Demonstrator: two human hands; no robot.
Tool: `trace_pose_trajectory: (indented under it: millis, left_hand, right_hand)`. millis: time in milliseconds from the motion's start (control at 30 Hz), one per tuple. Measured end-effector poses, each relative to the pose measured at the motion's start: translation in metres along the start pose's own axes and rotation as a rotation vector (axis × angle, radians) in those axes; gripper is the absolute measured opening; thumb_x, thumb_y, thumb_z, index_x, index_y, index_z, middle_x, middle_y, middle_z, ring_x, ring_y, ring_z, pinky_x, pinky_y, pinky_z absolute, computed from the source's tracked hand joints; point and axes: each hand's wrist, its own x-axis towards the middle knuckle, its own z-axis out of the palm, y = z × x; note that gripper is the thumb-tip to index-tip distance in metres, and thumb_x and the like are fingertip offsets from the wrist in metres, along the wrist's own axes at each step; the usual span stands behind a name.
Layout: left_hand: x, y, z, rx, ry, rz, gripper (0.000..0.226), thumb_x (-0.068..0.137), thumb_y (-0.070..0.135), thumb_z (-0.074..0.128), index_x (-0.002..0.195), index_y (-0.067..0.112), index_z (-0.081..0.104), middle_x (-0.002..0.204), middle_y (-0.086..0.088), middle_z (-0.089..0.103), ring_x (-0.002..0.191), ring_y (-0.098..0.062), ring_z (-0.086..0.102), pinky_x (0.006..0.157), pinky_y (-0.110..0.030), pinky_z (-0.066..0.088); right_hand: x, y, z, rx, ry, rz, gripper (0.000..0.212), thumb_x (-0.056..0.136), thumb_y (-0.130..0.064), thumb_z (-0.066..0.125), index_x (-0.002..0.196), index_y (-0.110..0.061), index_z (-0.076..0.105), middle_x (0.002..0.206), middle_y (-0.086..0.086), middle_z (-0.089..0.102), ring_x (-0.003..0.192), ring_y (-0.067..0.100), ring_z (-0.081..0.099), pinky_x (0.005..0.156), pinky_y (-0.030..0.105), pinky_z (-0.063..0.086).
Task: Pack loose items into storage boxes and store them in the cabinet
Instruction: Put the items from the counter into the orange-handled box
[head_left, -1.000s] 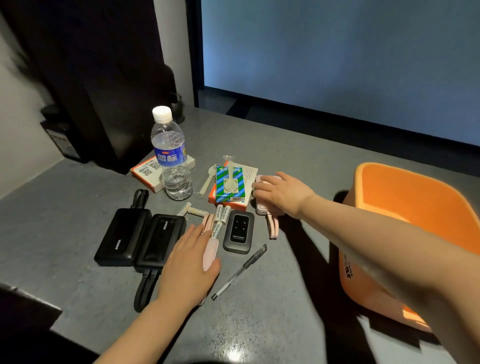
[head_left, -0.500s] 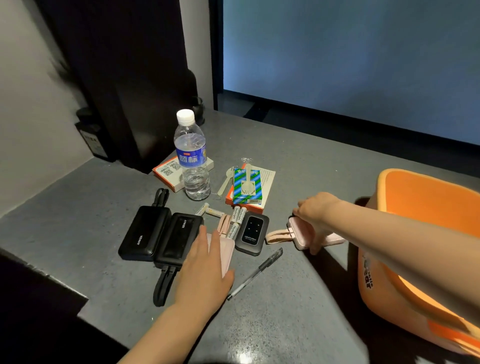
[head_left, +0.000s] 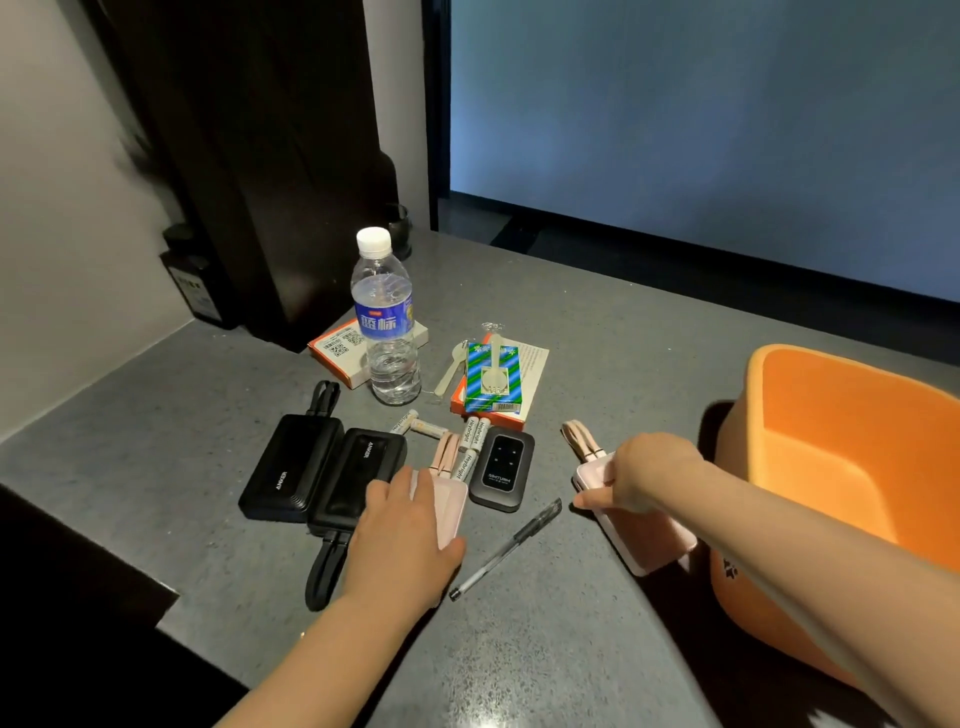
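Note:
My right hand (head_left: 644, 473) grips a pink power bank (head_left: 631, 525) just left of the orange storage box (head_left: 852, 457), its pink strap pointing away from me. My left hand (head_left: 402, 530) lies with straight fingers on a second pink power bank (head_left: 449, 506) on the grey table (head_left: 519, 649). Beside it are two black power banks (head_left: 317, 475), a small black router (head_left: 503, 467), several white batteries (head_left: 470, 441) and a pen (head_left: 506, 551).
A water bottle (head_left: 387, 332) stands behind the items, with an orange-white box (head_left: 340, 348) behind it. A green-blue packet (head_left: 491, 376) lies on a booklet with a plastic spoon (head_left: 452, 366) beside it. A dark cabinet (head_left: 249, 156) rises at the back left.
My right hand picked up a pink power bank from beside the booklet and carried it right and nearer, toward the orange box. My left hand stayed on the other pink power bank.

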Motion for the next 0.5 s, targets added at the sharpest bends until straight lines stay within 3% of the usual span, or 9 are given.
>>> trace_pose_trajectory:
  millis: [133, 267, 333, 500]
  left_hand:
    - [-0.005, 0.001, 0.003, -0.076, 0.015, -0.029, 0.07, 0.079, 0.052, 0.059, 0.136, 0.023, 0.033, 0.138, 0.007, 0.034, 0.117, -0.017, 0.028, 0.09, -0.028, 0.04]
    - [-0.007, 0.006, 0.006, -0.145, 0.017, -0.085, 0.07, 0.077, 0.051, 0.061, 0.136, 0.028, 0.032, 0.138, 0.006, 0.032, 0.121, -0.018, 0.026, 0.091, -0.031, 0.04]
    - [-0.008, 0.009, 0.008, -0.136, -0.001, -0.093, 0.071, 0.078, 0.049, 0.061, 0.139, 0.03, 0.03, 0.139, 0.003, 0.03, 0.122, -0.02, 0.028, 0.092, -0.034, 0.042]
    - [-0.006, 0.012, 0.008, -0.139, 0.021, -0.099, 0.07, 0.077, 0.042, 0.064, 0.14, 0.033, 0.034, 0.134, 0.0, 0.039, 0.114, -0.022, 0.044, 0.081, -0.031, 0.044]
  right_hand:
    - [-0.007, -0.009, 0.013, 0.088, 0.051, 0.026, 0.083, 0.073, -0.088, 0.038, 0.117, -0.021, 0.061, 0.108, 0.002, 0.063, 0.103, 0.023, 0.06, 0.071, 0.029, 0.041]
    - [-0.017, -0.019, 0.024, 0.23, 0.118, 0.073, 0.082, 0.062, -0.074, 0.068, 0.121, -0.018, 0.054, 0.113, -0.002, 0.063, 0.097, 0.02, 0.061, 0.069, 0.027, 0.041]
    - [-0.022, -0.022, 0.026, 0.281, 0.153, 0.098, 0.083, 0.06, -0.067, 0.074, 0.123, -0.017, 0.052, 0.112, -0.001, 0.062, 0.092, 0.02, 0.059, 0.066, 0.028, 0.041]
    - [-0.034, -0.011, 0.03, 0.585, 0.204, 0.133, 0.091, 0.054, -0.068, 0.078, 0.12, -0.015, 0.043, 0.12, 0.002, 0.058, 0.109, 0.024, 0.059, 0.071, 0.029, 0.04]
